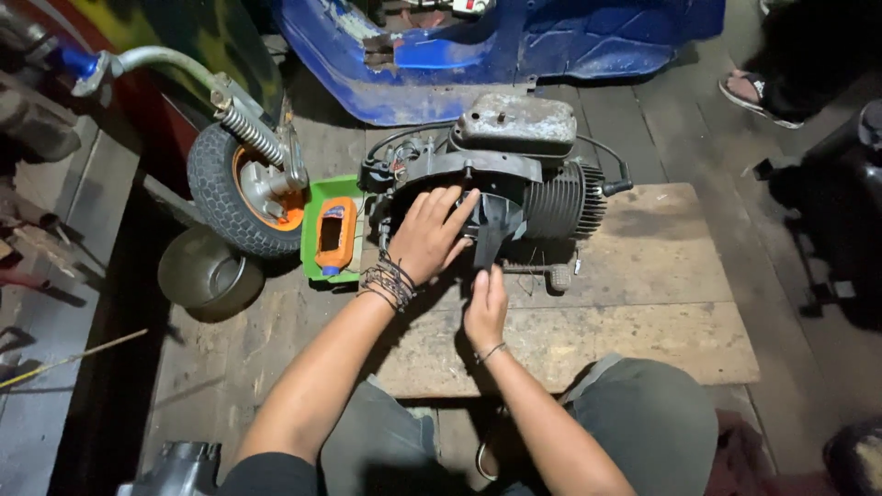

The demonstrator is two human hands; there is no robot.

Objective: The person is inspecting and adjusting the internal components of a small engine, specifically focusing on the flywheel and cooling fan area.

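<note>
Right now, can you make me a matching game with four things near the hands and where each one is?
Things:
1. left hand
2. orange bottle
3. small wheel
4. metal bowl

Places:
A. in the green tray
B. flat on the engine
C. on the floor below the wheel
D. left of the green tray

Pairs: 1-B, 2-A, 3-D, 4-C

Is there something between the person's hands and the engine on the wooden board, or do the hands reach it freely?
Nothing visible stands between them. The left hand already lies flat on the engine, and the right hand touches its lower edge from below. The green tray with the orange bottle stands aside, to the left.
</note>
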